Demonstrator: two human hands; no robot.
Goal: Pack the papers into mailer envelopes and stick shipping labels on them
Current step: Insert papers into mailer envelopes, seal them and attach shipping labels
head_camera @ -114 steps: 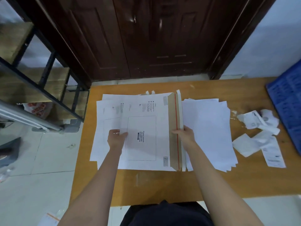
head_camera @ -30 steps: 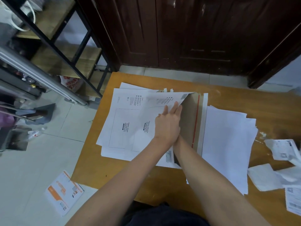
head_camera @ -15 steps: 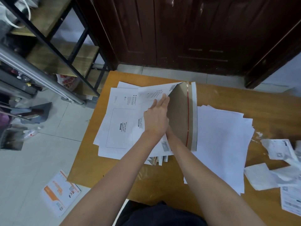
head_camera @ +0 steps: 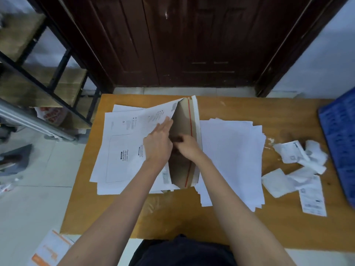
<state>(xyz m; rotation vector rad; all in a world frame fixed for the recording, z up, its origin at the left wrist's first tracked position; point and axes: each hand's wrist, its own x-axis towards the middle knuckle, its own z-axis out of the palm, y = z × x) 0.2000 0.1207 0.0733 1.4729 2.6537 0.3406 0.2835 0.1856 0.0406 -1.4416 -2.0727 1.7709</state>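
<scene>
Left hand (head_camera: 158, 144), fingers flat, is lifting the mailer envelope (head_camera: 153, 120) face while right hand (head_camera: 189, 148), curled, grasp unclear, is reaching inside, risking tearing.

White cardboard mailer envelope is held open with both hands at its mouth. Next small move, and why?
Probably the right hand leaves the mouth to fetch sheets from the stack of white paper beside it. The left hand lifts the white cardboard mailer envelope's front panel, the brown inside shows, and no papers are visible inside.
</scene>
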